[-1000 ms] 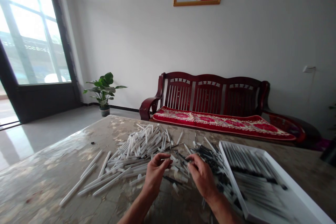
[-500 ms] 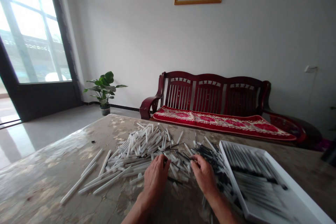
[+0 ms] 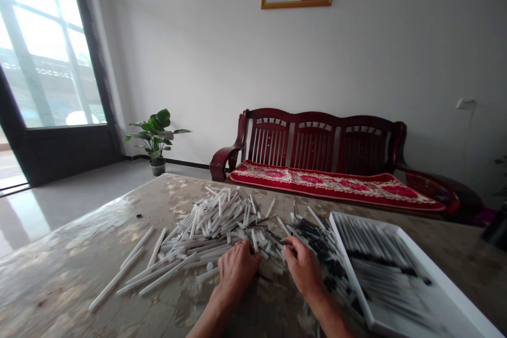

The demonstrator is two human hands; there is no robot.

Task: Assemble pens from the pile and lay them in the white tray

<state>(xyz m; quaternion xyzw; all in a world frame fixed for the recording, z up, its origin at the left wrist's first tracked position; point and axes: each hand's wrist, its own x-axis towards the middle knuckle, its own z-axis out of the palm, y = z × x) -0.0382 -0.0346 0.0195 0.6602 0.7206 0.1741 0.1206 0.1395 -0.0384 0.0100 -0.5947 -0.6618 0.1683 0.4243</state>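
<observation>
My left hand (image 3: 238, 265) is closed, its fingers curled over the near edge of a pile of white pen-like tubes (image 3: 214, 216). Whatever its fingertips hold is hidden. My right hand (image 3: 303, 268) pinches thumb against fingers over short white pieces and thin dark sticks; what lies in the pinch is too small to make out. A heap of black-ended pen-like pieces (image 3: 315, 237) lies just beyond and to the right of that hand. Several longer white tubes (image 3: 119, 280) lie loose at the left.
A shallow white box (image 3: 443, 285) at the right holds rows of clear tubes with black ends. The patterned tabletop (image 3: 71, 285) carries everything. Behind it stand a dark red wooden bench (image 3: 317, 140) and a potted plant (image 3: 157, 140). A small black bit (image 3: 138, 216) lies far left.
My left hand has turned slightly and its fingers are more tucked in. My right hand has shifted a little left, its fingers bent closer together. The piles look much the same.
</observation>
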